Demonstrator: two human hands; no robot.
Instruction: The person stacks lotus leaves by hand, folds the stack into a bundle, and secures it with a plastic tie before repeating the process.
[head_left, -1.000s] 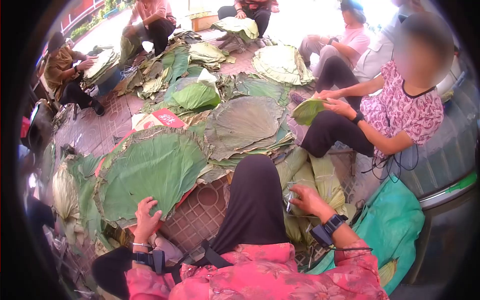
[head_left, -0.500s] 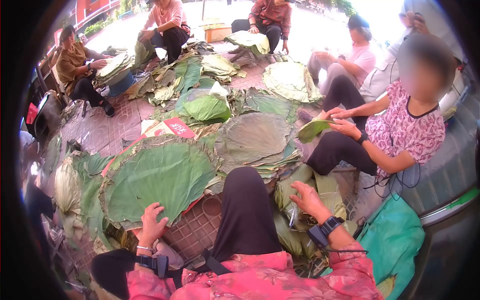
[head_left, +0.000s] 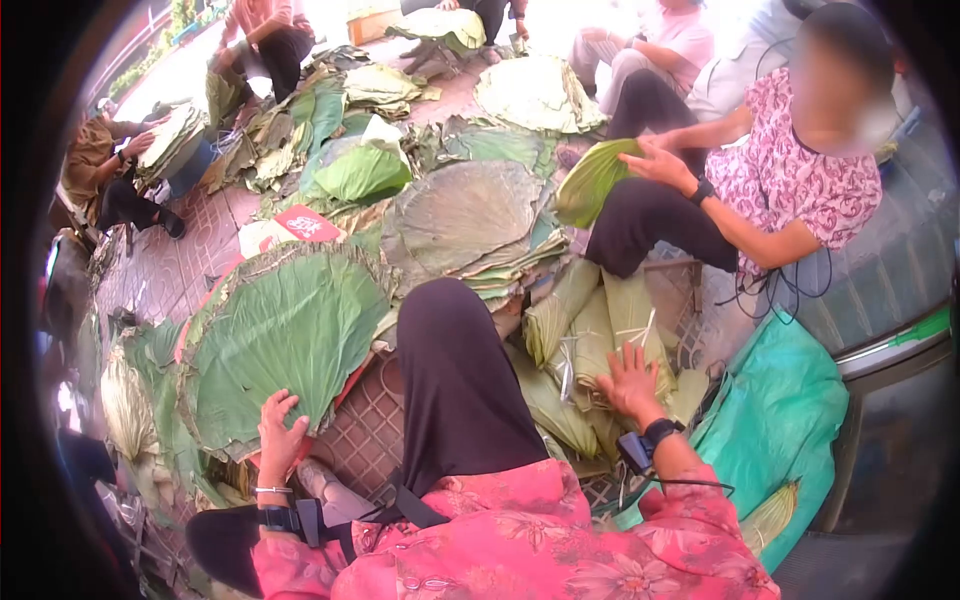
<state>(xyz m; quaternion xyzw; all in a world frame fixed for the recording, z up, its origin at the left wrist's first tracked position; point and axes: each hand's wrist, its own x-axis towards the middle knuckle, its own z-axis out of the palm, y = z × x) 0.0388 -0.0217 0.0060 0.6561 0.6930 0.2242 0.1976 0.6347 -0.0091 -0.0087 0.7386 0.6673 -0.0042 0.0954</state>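
Note:
My left hand (head_left: 281, 430) is at the lower right edge of a large round stack of green leaves (head_left: 285, 345), fingers apart and slightly curled. My right hand (head_left: 632, 385) is spread out over tied bundles of folded pale green leaves (head_left: 592, 345), beside my dark-trousered knee (head_left: 450, 350). Nothing shows in its fingers, and whether it touches the bundles is unclear. White ties show on the bundles.
A brownish round leaf stack (head_left: 460, 215) lies beyond my knee. At the right a co-worker (head_left: 800, 180) holds a green leaf (head_left: 598, 182). A green sack (head_left: 785, 410) lies at the lower right. Other people sit around leaf piles farther off.
My right hand has moved down and spread over the bundles. The view has turned down and rightward. The co-worker's leaf now appears broader and more upright.

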